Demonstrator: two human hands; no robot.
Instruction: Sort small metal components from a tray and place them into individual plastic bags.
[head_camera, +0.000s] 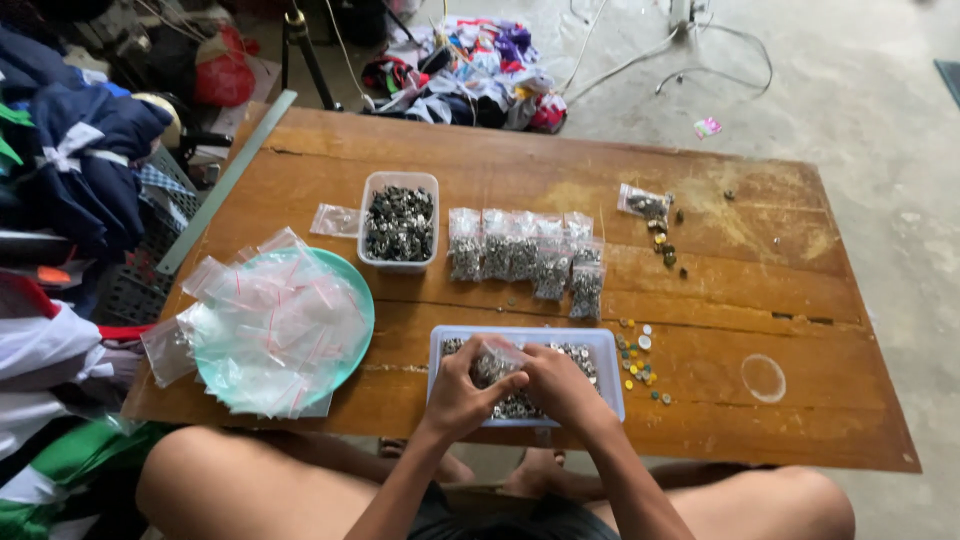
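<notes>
Both hands meet over a shallow clear tray of small metal fasteners at the table's near edge. My left hand and my right hand pinch a small clear plastic bag between them; the bag holds some metal pieces. A row of filled small bags lies beyond the tray. A second clear tub of dark metal pieces stands further back.
A teal plate heaped with empty clear bags sits at the left. Loose coloured buttons lie right of the tray, another small bag and scattered pieces further back. Clothes pile up left of the wooden table.
</notes>
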